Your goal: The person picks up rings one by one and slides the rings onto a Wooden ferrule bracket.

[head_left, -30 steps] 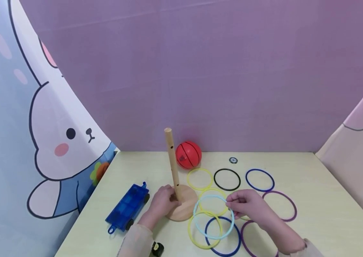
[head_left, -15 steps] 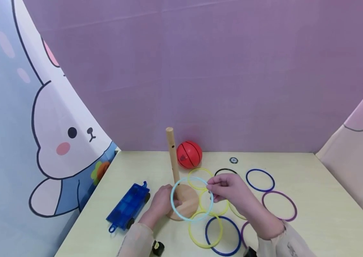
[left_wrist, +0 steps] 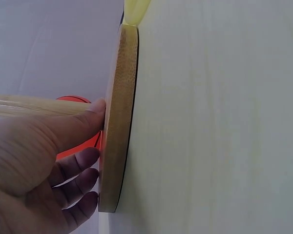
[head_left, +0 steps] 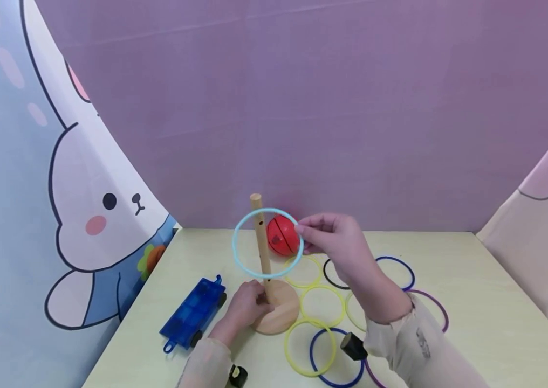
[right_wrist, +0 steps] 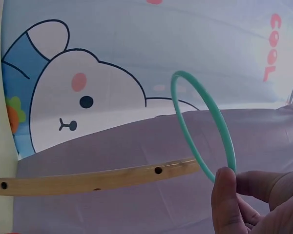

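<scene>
My right hand (head_left: 303, 233) pinches a light blue ring (head_left: 234, 243) by its right edge and holds it in the air, in front of the upper part of the wooden peg (head_left: 259, 229). The peg's top pokes just above the ring's upper edge. In the right wrist view, thumb and finger of that hand (right_wrist: 232, 178) clamp the ring (right_wrist: 184, 132) near the tip of the peg (right_wrist: 97, 180). My left hand (head_left: 254, 303) presses its fingertips on the round wooden base (head_left: 283, 315) at the peg's foot. The left wrist view has my left hand (left_wrist: 95, 141) flat against the base (left_wrist: 119, 122).
Several thin rings lie right of the base: yellow (head_left: 286, 345), dark blue (head_left: 314, 353), black (head_left: 328, 280), purple (head_left: 441, 310). A red ball (head_left: 281, 237) sits behind the peg. A blue toy car (head_left: 191, 312) lies to the left. Purple wall behind, bunny curtain at left.
My right hand has lifted the light blue ring off the table, up and to the left, to the peg's upper part. My left hand has stayed on the base.
</scene>
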